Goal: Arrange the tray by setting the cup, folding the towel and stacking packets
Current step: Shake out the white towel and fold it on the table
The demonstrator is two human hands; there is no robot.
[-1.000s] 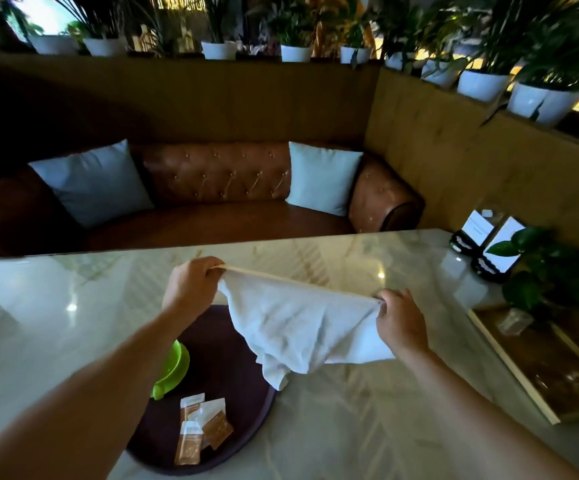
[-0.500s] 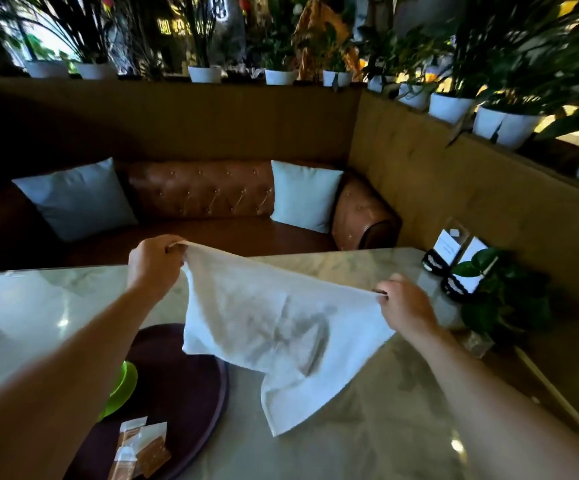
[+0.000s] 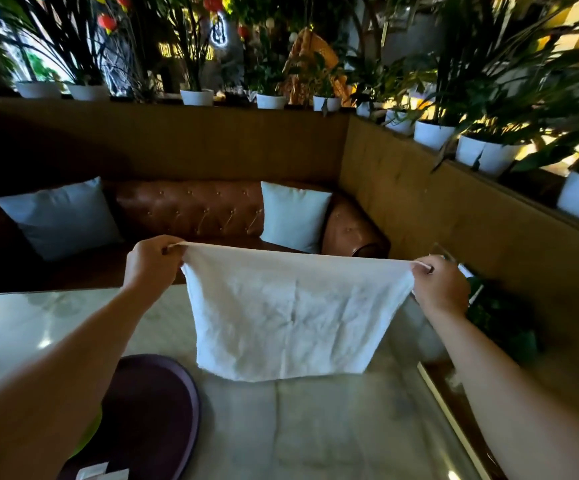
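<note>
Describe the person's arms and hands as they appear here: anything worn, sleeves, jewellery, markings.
Both forearms are bare as far as the frame shows; no sleeves appear. The left hand and right hand wear no gloves, and no watch, bracelet or ring is visible. No markings show.

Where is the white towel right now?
Head view, centre: the white cloth towel hangs spread in the air over the marble table, its top corners pinched by the left hand and right hand.

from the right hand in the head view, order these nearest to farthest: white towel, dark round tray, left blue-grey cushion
1. white towel: pinched in the right hand
2. dark round tray: on the table, lower left
3. left blue-grey cushion: on the sofa, far left
</note>
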